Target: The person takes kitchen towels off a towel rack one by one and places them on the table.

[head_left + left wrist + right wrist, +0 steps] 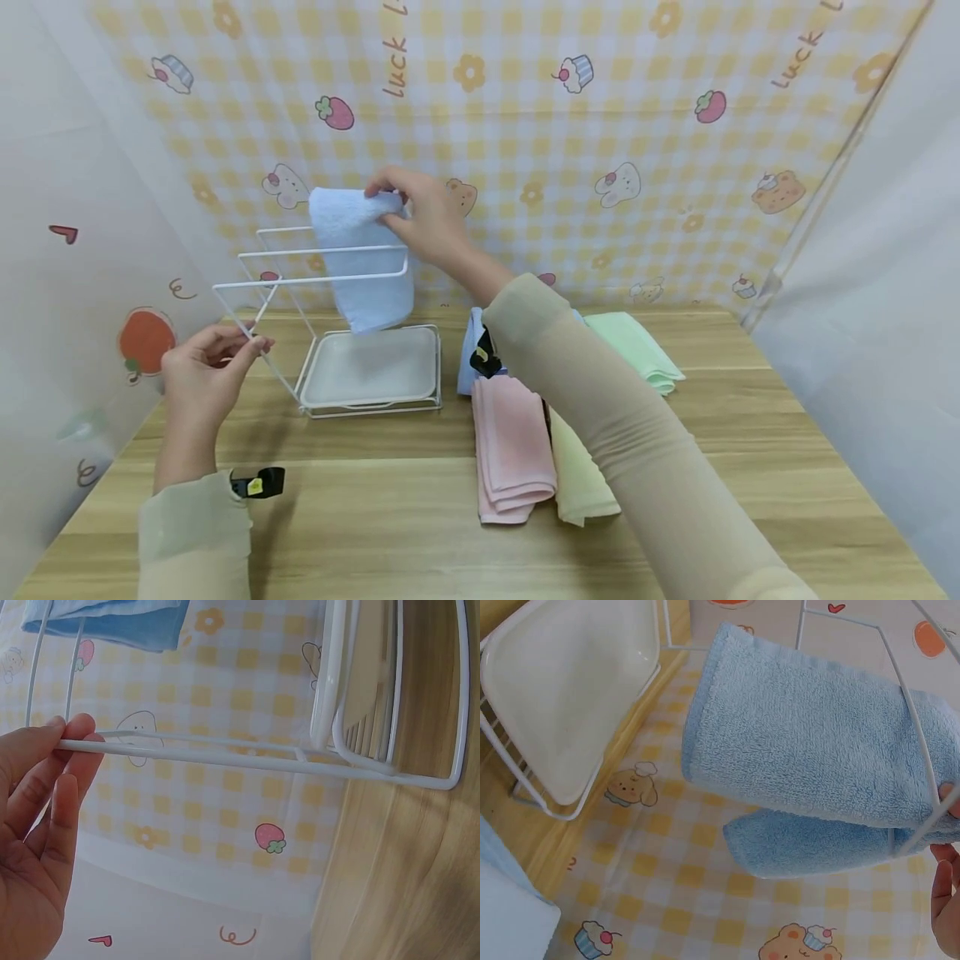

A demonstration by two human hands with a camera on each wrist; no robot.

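Observation:
A light blue towel (360, 221) is draped over the back of a white wire rack (315, 282), behind its two nearer bars. My right hand (431, 221) pinches the towel's top fold between thumb and fingers. In the right wrist view the towel (802, 727) hangs in two halves with a gap between them, and part of the right hand (946, 900) shows at its upper end. With thumb and fingertips my left hand (202, 375) holds the rack's side wire. The left wrist view shows the left hand (37, 825) at that wire's corner.
A white tray (375, 367) sits in the rack's base. To the right lie folded towels: pink (513, 442), yellow (581, 479), green (633, 346), and blue (468, 358), partly hidden by my right sleeve. A patterned cloth (510, 150) hangs behind the wooden table (375, 533).

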